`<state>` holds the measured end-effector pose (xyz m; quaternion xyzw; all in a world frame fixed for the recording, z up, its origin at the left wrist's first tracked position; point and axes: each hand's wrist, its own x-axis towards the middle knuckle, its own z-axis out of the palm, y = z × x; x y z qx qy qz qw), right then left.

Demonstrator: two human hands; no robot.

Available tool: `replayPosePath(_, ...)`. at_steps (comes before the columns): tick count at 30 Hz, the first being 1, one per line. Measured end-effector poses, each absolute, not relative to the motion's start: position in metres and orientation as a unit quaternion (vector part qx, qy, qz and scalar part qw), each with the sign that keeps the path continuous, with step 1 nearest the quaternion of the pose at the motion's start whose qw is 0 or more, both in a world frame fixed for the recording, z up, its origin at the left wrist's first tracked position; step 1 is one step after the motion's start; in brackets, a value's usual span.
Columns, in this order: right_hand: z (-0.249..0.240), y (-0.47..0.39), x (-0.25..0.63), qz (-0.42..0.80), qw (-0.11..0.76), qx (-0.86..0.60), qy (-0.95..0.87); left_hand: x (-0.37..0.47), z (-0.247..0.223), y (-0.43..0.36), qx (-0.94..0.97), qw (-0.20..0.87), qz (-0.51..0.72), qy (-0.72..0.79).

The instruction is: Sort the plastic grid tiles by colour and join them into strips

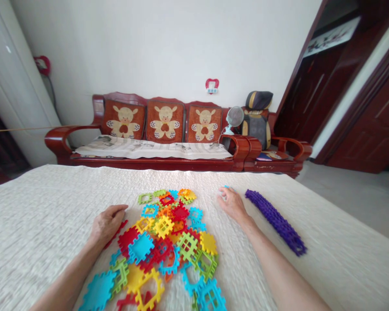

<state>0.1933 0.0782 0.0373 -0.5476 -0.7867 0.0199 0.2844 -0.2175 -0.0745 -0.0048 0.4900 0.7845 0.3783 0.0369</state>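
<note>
A loose pile of plastic interlocking tiles (164,226) in red, blue, yellow, green and orange spreads over the covered table; some are solid, others have window-like cutouts. Left of the pile, my left hand (107,222) rests low with its fingers stretched toward the tiles. A red tile (116,234) shows as a narrow strip along that hand's edge, the rest of it hidden. On the pile's right, apart from it, my right hand (231,203) has its fingers bent around a small blue tile (227,186), of which only a sliver shows past the fingertips.
A long purple assembled strip (275,221) lies right of my right forearm. The table has a cream textured cover (39,216). Beyond its far edge stand a wooden sofa (165,163) with bear cushions and an armchair (288,149); a small fan (235,116) stands between them.
</note>
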Motion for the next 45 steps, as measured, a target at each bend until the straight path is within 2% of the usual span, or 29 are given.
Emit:
replayPosePath(4, 0.035, 0.059, 0.158, 0.110, 0.220, -0.462, -0.852, -0.217, -0.006, -0.075, 0.493, 0.039, 0.384, 0.780)
replayPosePath(9, 0.031, 0.041, 0.137, 0.085, 0.153, -0.489, -0.855, -0.214, -0.003, -0.076, 0.495, 0.041, 0.384, 0.778)
replayPosePath(13, 0.030, 0.043, 0.136, 0.096, 0.156, -0.501, -0.846, -0.210, 0.000, -0.077, 0.496, 0.035, 0.388, 0.776)
replayPosePath(18, 0.037, 0.049, 0.141, 0.188, 0.167, -0.516, -0.819, -0.209, 0.001, -0.078, 0.492, 0.037, 0.384, 0.780)
replayPosePath(26, 0.025, 0.062, 0.143, 0.319, 0.231, -0.514, -0.762, -0.207, 0.004, -0.078, 0.489, 0.040, 0.383, 0.782)
replayPosePath(29, 0.028, 0.060, 0.145, 0.295, 0.220, -0.522, -0.769, -0.207, 0.004, -0.078, 0.494, 0.035, 0.383, 0.780)
replayPosePath(33, 0.035, 0.050, 0.143, 0.198, 0.156, -0.526, -0.812, -0.207, 0.004, -0.078, 0.497, 0.031, 0.382, 0.779)
replayPosePath(36, 0.037, 0.045, 0.139, 0.177, 0.124, -0.526, -0.823, -0.207, 0.004, -0.078, 0.495, 0.032, 0.379, 0.781)
replayPosePath(45, 0.032, 0.045, 0.134, 0.176, 0.155, -0.529, -0.815, -0.209, 0.001, -0.078, 0.498, 0.024, 0.376, 0.781)
